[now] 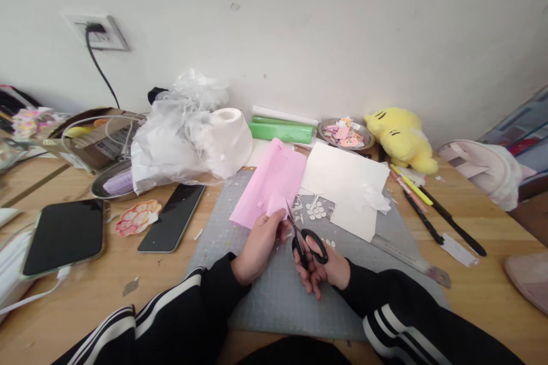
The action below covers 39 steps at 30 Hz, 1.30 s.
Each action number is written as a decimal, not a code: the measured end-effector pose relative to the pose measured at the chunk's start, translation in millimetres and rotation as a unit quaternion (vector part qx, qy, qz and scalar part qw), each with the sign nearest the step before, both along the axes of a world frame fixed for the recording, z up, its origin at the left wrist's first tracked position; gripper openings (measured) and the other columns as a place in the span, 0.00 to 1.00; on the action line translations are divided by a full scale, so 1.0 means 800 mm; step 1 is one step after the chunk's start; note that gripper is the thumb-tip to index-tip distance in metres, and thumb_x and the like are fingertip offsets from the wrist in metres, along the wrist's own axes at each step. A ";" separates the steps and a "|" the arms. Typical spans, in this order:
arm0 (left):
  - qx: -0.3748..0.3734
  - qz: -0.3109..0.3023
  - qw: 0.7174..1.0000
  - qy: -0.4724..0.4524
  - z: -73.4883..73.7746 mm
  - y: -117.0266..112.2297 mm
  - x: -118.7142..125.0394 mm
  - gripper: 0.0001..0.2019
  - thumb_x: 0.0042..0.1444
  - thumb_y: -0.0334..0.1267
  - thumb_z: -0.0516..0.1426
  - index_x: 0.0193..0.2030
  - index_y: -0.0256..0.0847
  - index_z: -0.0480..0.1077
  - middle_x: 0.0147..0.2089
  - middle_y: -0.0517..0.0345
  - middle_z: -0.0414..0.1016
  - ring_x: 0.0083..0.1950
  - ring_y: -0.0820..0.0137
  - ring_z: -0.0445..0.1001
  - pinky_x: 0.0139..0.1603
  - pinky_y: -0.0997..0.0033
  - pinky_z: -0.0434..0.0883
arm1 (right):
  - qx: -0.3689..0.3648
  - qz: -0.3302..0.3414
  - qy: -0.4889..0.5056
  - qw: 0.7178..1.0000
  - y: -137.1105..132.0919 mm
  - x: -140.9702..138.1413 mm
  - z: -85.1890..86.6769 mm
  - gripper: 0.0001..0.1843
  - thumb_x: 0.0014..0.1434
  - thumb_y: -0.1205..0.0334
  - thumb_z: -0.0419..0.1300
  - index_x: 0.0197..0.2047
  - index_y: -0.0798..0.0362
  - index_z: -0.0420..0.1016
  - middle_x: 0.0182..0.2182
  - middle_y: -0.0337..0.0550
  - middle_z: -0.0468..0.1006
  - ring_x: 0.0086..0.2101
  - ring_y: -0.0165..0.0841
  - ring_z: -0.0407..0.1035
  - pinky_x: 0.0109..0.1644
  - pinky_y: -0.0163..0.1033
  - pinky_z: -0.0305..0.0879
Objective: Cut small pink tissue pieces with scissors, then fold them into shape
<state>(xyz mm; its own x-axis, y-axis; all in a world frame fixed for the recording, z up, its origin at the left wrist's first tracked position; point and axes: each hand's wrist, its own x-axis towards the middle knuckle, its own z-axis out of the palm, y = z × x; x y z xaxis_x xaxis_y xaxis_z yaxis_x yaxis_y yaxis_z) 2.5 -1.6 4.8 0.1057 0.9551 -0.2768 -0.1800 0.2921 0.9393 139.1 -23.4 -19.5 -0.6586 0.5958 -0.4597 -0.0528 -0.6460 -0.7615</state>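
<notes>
My left hand [259, 245] pinches the near corner of a pink paper sheet [272, 182] that lies across the grey cutting mat [265, 291]. My right hand [323, 268] grips black-handled scissors [305, 242], fingers through the loops. The blades point up and left and meet the pink paper's edge right beside my left thumb. Small cut paper pieces [315, 211] lie on the mat just beyond the scissors. A white sheet [346, 191] lies to the right of the pink one.
A metal ruler [411, 259] and pens [422, 205] lie right of the mat. A phone [172, 218], a tablet [64, 236] and a flower sticker [137, 217] are on the left. A plastic bag [180, 131], paper roll [229, 134], green roll [280, 132], dish of stickers [345, 134] and yellow plush [402, 137] line the wall.
</notes>
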 end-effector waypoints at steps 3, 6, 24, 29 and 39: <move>0.008 0.003 1.000 -0.014 0.000 0.000 0.000 0.15 0.49 0.45 0.49 0.19 0.38 0.61 0.17 0.64 0.60 0.18 0.76 0.58 0.23 0.75 0.58 | 0.011 -0.008 -0.006 1.000 -0.001 -0.001 -0.001 0.28 0.47 0.35 0.46 0.27 0.56 0.56 0.14 0.34 0.63 0.13 0.26 0.62 0.12 0.30 0.57; 0.015 0.002 1.000 -0.020 0.001 -0.001 0.000 0.15 0.50 0.45 0.48 0.19 0.38 0.60 0.16 0.65 0.59 0.18 0.77 0.57 0.23 0.75 0.57 | 0.010 -0.012 -0.011 1.000 -0.001 -0.002 0.001 0.28 0.47 0.35 0.46 0.27 0.56 0.56 0.14 0.34 0.63 0.12 0.25 0.61 0.11 0.28 0.56; 0.000 -0.007 1.000 -0.023 0.002 -0.002 0.000 0.13 0.48 0.41 0.49 0.17 0.39 0.59 0.15 0.65 0.58 0.18 0.77 0.57 0.23 0.75 0.56 | -0.010 -0.031 -0.062 0.998 -0.003 -0.008 0.009 0.23 0.53 0.42 0.46 0.26 0.56 0.57 0.12 0.33 0.63 0.10 0.24 0.60 0.09 0.27 0.55; 0.002 -0.008 1.000 -0.015 0.001 -0.002 0.000 0.13 0.49 0.40 0.48 0.17 0.39 0.58 0.15 0.65 0.58 0.18 0.77 0.57 0.23 0.75 0.55 | -0.001 -0.050 -0.079 0.996 -0.004 -0.010 0.016 0.27 0.44 0.37 0.52 0.25 0.56 0.58 0.12 0.31 0.63 0.10 0.23 0.58 0.08 0.26 0.53; 0.001 -0.023 1.000 0.007 0.002 -0.001 -0.001 0.16 0.50 0.45 0.47 0.17 0.39 0.59 0.13 0.65 0.59 0.18 0.76 0.58 0.23 0.75 0.56 | 0.003 -0.062 -0.096 0.993 -0.005 -0.012 0.021 0.33 0.33 0.32 0.54 0.25 0.56 0.58 0.11 0.31 0.63 0.09 0.22 0.57 0.08 0.26 0.52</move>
<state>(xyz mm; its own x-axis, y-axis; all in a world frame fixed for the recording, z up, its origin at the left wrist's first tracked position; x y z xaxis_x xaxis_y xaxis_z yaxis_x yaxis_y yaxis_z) 1.7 -2.7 6.2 0.1466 0.9497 -0.2768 -0.1538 0.2983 0.9420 129.9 -27.7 -2.3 -0.4794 0.6700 -0.5668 0.0150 -0.6395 -0.7686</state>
